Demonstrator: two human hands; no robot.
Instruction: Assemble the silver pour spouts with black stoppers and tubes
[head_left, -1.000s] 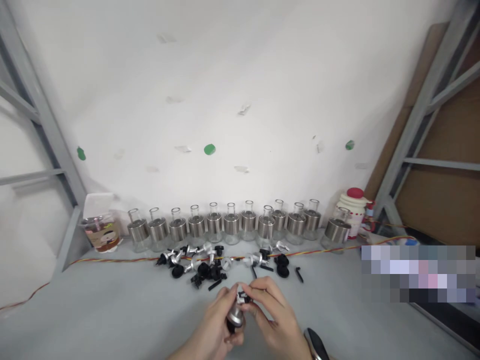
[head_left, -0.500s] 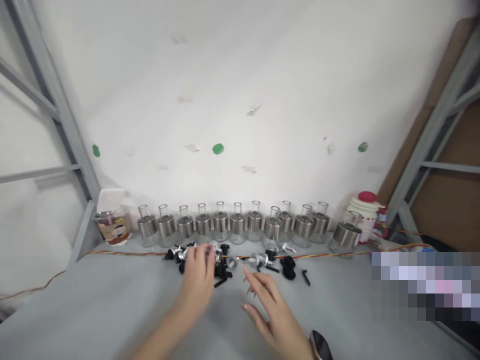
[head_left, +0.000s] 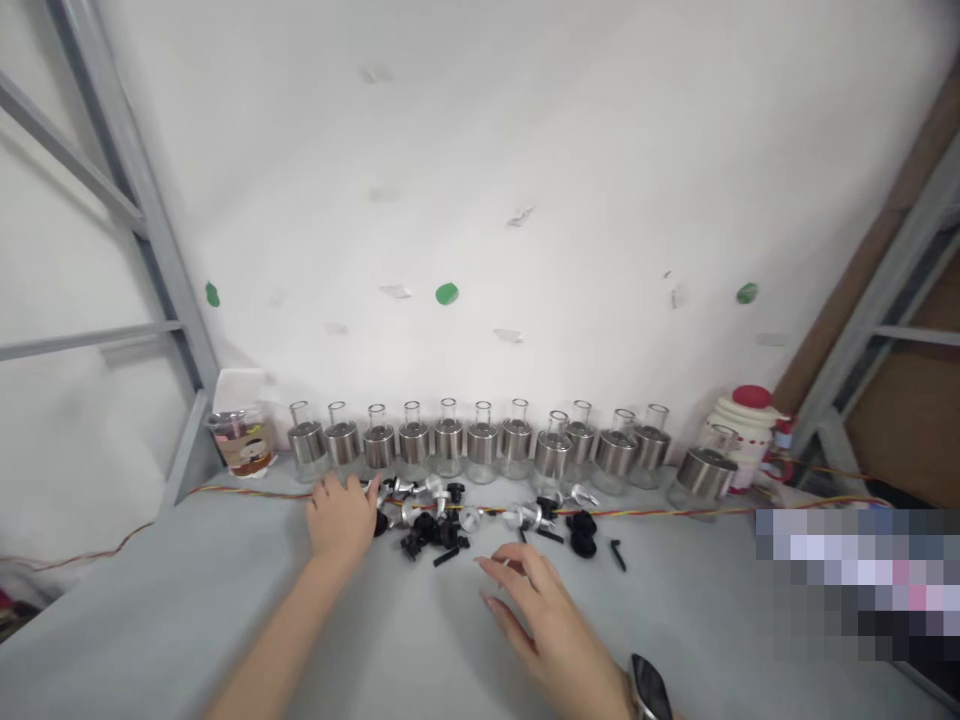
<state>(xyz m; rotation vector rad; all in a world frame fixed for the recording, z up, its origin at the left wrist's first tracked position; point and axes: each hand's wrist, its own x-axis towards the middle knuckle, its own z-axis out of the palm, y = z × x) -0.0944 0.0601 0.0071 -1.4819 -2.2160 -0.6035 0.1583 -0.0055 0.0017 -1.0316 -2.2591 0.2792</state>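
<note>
In the head view, the left hand (head_left: pixel 341 520) has been moved to the left end of the loose fittings (head_left: pixel 427 528), with its fingers bent toward the grey tabletop (head_left: pixel 420 650); whether anything is gripped cannot be told, as the undersides of the fingers are hidden. The right hand (head_left: pixel 536 610) is held open just on the near side of the fittings, thumb and curved fingers parted, with nothing seen between them. A second ago a silver-and-black fitting was held between both hands; it is no longer seen there, so work on that piece is judged to be interrupted or finished.

Among the scattered parts, shiny silver cylinders (head_left: pixel 525 516) are mixed with round, matt black caps (head_left: pixel 583 540), a thin black bar (head_left: pixel 447 557) and, at the right, a black L-shaped piece (head_left: pixel 617 555). The far side is crossed by a twisted red-and-yellow wire (head_left: pixel 675 513). Beyond it, narrow-necked glass bottles (head_left: pixel 448 440) are lined up, their shoulders sleeved in brushed metal, flanked by a clear cup (head_left: pixel 247 445) at far left and a red-lidded cream container (head_left: pixel 750 430) at far right.
</note>
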